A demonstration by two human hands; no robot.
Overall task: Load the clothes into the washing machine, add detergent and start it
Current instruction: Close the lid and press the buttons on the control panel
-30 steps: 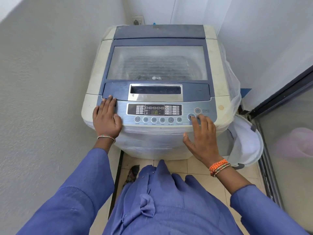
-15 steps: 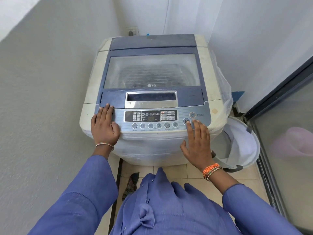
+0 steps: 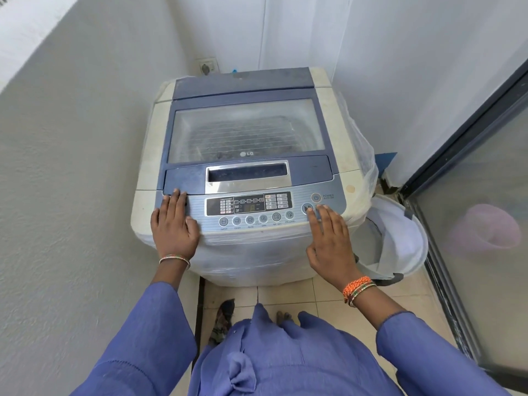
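A top-loading washing machine (image 3: 148, 167) stands in the corner with its glass lid (image 3: 245, 130) closed. The drum shows dimly through the glass. My left hand (image 3: 174, 227) rests flat on the left end of the control panel (image 3: 248, 207), fingers straight. My right hand (image 3: 328, 238) lies on the panel's right end, its index fingertip on the round start/pause button (image 3: 307, 208) just below the power button (image 3: 315, 198). The panel's display is faintly lit.
Walls close in on the left and behind. A white laundry basket (image 3: 400, 238) sits on the tiled floor to the machine's right, beside a dark-framed glass door (image 3: 471, 195). A wall socket (image 3: 207, 67) is behind the machine. A dark slipper (image 3: 223, 321) lies by my feet.
The camera has pulled back and up, so the machine sits lower in view. My right hand slid slightly left along the panel onto the start/pause button. The left hand stayed put.
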